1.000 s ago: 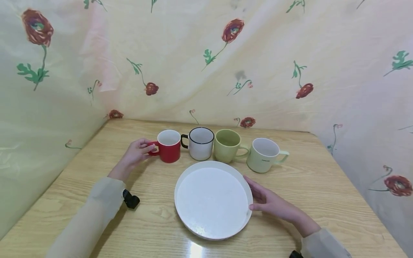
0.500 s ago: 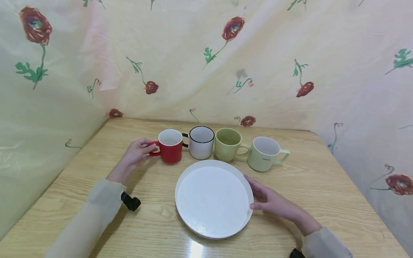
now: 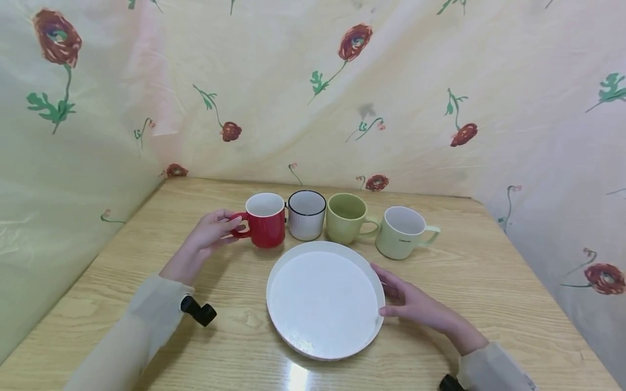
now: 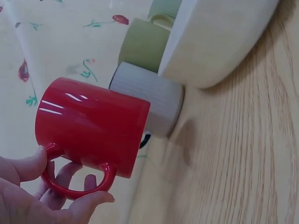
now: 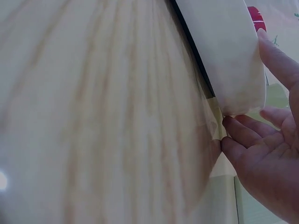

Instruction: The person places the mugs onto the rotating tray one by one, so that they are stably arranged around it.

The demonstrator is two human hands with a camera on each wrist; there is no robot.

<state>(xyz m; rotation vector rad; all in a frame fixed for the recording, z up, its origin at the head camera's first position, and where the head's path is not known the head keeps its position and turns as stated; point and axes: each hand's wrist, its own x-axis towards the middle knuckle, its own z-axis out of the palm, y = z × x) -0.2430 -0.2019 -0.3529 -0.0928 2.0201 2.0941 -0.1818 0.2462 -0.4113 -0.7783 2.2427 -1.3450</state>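
Note:
My left hand (image 3: 210, 233) holds a red mug (image 3: 267, 225) by its handle, thumb and fingers curled round it. In the left wrist view the mug's base shows a gap above the tabletop. A white mug with a black rim (image 3: 306, 222) stands just right of it, its black handle mostly hidden behind the red mug. My right hand (image 3: 415, 307) rests at the right side of a round white tray (image 3: 325, 304), thumb and forefinger extended along its rim. In the right wrist view, other fingertips (image 5: 229, 122) touch near the tray's lower edge.
A green mug (image 3: 344, 225) and a pale green mug (image 3: 398, 239) continue the row behind the tray, handles to the right. Flower-patterned sheeting (image 3: 274, 98) closes off the back and sides of the wooden table (image 3: 494, 282).
The red mug has moved right and a little nearer in my left hand, now covering most of the white mug's handle. My right hand and the tray keep their places.

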